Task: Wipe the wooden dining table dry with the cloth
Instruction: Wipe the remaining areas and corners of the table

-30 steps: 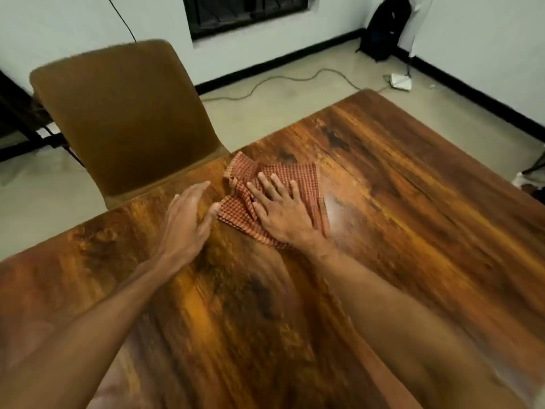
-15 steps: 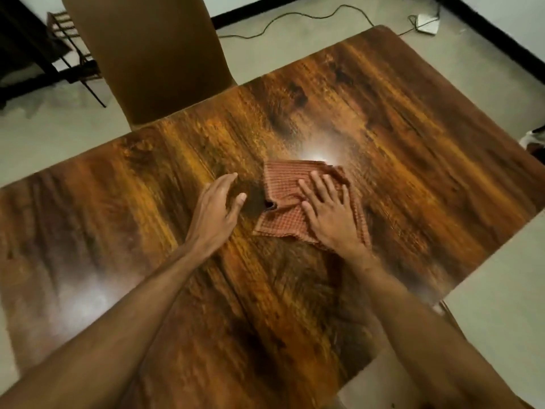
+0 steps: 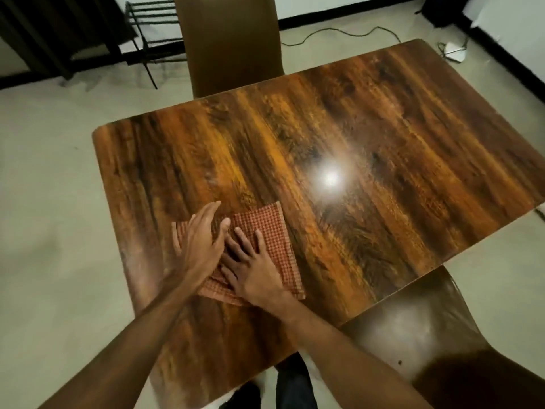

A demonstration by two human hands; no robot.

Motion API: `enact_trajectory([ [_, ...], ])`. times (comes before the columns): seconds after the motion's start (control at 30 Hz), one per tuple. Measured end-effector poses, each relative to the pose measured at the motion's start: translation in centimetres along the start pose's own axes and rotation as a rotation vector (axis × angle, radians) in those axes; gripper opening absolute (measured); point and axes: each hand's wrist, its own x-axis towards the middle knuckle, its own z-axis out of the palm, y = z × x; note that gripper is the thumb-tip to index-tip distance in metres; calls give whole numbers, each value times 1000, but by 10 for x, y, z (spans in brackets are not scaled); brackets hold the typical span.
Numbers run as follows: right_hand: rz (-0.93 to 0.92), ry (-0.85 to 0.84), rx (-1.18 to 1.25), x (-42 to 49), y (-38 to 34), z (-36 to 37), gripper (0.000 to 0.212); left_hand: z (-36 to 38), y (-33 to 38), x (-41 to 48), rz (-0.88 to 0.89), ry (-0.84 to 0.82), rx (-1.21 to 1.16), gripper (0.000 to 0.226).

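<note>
Both hands, left hand [image 3: 197, 246] and right hand [image 3: 253, 268], fingers flat, pressing checked cloth [image 3: 274, 231] on glossy wooden table [image 3: 383, 160].

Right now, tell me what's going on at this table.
A person stands at the wooden dining table with both hands on a red checked cloth. The right hand presses flat on the cloth, fingers spread. The left hand lies flat over the cloth's left part, partly across the right hand. The cloth sits near the table's left end in this view. Light glares off the tabletop, and I cannot tell whether it is wet.
</note>
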Motion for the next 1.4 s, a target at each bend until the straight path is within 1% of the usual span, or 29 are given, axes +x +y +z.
enact_trajectory([
  [0.03, -4, 5, 5, -13, 7, -1, 57, -9, -7, -13, -19, -16, -28, 49],
  [0.1, 97, 11, 27, -41, 38, -7, 56, -21, -16, -32, -20, -39, -79, 51],
  [0.2, 407, 55, 68, -90, 100, -19, 58, -29, -19, -51, -25, -38, -115, 50],
  [0.27, 647, 94, 119, -112, 125, -24, 59, -29, -19, -64, -25, -32, -140, 49],
  [0.33, 822, 114, 151, -112, 123, -23, 59, -30, -19, -72, -30, -37, -156, 49],
  [0.4, 893, 112, 161, -98, 95, -16, 60, -32, -19, -83, -44, -44, -151, 49],
  [0.47, 835, 92, 167, -81, 50, -5, 61, -35, -21, -93, -63, -36, -136, 50],
  [0.53, 702, 62, 184, -69, -2, 8, 60, -38, -24, -100, -98, -16, -113, 51],
  [0.63, 417, 62, 139, -72, -79, 33, 66, -37, -26, -109, -132, 1, -77, 52],
  [0.7, 198, 38, 106, -83, -110, 46, 68, -36, -25, -116, -140, 21, -55, 53],
  [0.77, 11, 12, 87, -97, -107, 53, 63, -32, -21, -124, -164, 35, -15, 55],
  [0.83, -112, 8, 68, -109, -79, 53, 59, -28, -16, -132, -183, 46, 22, 54],
  [0.9, -126, -3, 58, -126, -33, 48, 61, -19, -4, -138, -180, 54, -22, 52],
  [1.0, 53, 31, 47, -153, 52, 31, 61, -4, 16, -145, -188, 40, -99, 52],
  [1.1, 290, 71, 58, -178, 133, 13, 62, 9, 31, -151, -171, 19, -104, 52],
  [1.17, 481, 83, 77, -187, 169, 4, 63, 17, 39, -155, -154, 16, -108, 51],
  [1.23, 655, 102, 110, -190, 184, 0, 65, 23, 45, -161, -150, 14, -120, 51],
  [1.3, 777, 128, 152, -186, 177, -1, 64, 23, 48, -166, -162, 30, -123, 51],
  [1.37, 850, 145, 196, -175, 151, -2, 65, 19, 49, -170, -174, 46, -120, 51],
  [1.4, 843, 132, 198, -170, 133, -2, 67, 17, 48, -172, -179, 45, -116, 52],
])
